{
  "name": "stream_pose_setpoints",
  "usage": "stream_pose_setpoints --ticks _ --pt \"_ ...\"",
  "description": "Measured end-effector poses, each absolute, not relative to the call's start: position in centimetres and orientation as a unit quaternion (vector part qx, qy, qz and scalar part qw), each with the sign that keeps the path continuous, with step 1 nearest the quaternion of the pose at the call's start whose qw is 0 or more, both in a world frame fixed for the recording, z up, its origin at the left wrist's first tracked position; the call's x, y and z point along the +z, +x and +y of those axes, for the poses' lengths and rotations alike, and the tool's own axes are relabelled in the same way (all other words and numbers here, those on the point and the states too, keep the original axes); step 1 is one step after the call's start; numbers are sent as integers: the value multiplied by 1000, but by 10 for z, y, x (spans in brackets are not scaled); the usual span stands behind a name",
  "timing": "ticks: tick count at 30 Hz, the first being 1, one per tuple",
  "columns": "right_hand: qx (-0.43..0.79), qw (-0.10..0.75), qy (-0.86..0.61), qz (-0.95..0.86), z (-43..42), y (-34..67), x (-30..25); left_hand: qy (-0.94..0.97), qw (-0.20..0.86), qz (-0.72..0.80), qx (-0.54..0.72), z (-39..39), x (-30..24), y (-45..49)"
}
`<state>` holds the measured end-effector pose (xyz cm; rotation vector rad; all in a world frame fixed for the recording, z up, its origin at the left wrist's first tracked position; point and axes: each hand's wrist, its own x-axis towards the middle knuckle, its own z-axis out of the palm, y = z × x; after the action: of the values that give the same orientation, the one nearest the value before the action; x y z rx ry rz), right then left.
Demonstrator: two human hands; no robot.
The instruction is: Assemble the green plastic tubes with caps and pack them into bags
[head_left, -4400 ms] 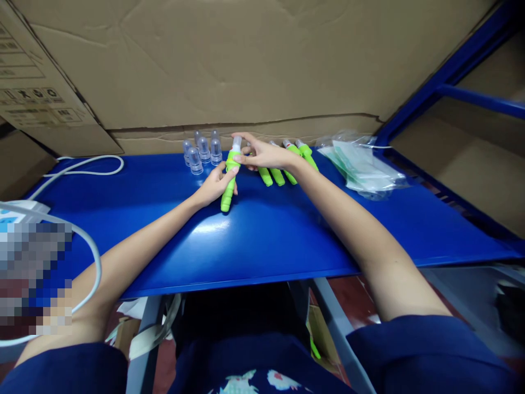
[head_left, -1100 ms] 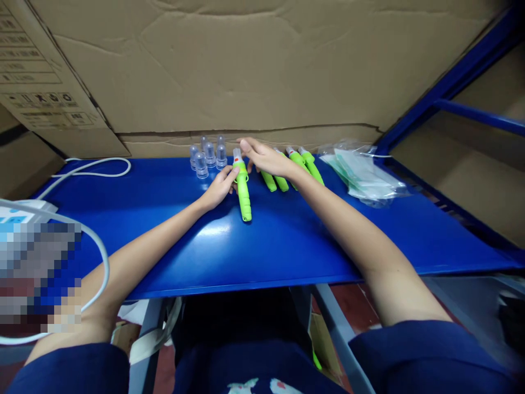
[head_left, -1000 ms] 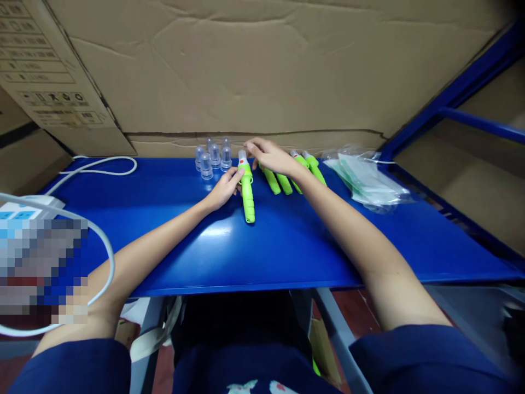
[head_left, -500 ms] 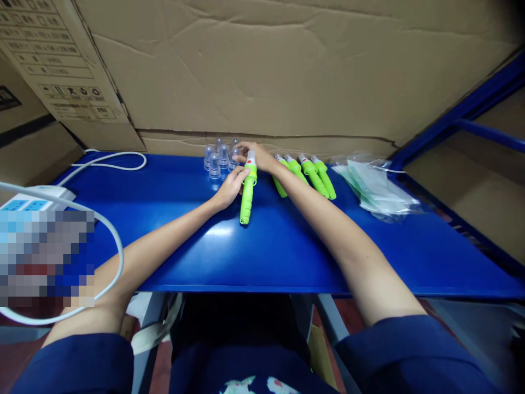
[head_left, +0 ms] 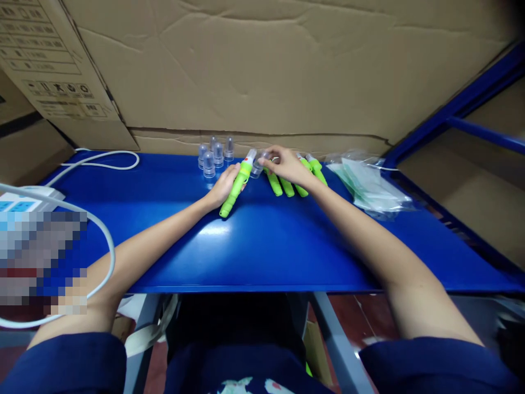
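My left hand [head_left: 223, 185] is closed round a bright green pen-shaped device [head_left: 235, 185] with a white tip, tilted up off the blue table [head_left: 266, 241]. Close to that tip, my right hand [head_left: 285, 164] pinches a small clear plastic cap [head_left: 257, 168]. Under and beside my right hand several more green devices [head_left: 287, 183] lie in a row. A cluster of clear caps [head_left: 214, 154] stands upright at the back, just left of my hands.
Clear plastic bags [head_left: 367, 183] lie at the right. A white cable [head_left: 102, 161] and a white power strip [head_left: 24, 200] sit at the left. Cardboard boxes [head_left: 254, 71] wall the back; a blue frame rail [head_left: 463, 117] runs along the right.
My right hand has taken a clear cap from the cluster and brought it to the device's tip. My left hand has swung the device so its tip points right.
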<state>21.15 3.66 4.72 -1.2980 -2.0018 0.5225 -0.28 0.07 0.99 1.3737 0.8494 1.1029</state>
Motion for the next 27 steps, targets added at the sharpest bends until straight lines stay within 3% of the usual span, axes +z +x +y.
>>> stream_pose_setpoints --ticks 4,10,18,27 --pt "197 428 -511 -719 26 235 47 563 599 338 459 0 13 -1" --pt "209 475 -542 -661 37 250 38 547 644 296 446 2 11 -1" --pt "283 455 -520 -665 22 240 33 654 578 315 371 1 10 -12" --pt "343 421 -472 -695 4 230 37 663 581 294 370 2 8 -12"
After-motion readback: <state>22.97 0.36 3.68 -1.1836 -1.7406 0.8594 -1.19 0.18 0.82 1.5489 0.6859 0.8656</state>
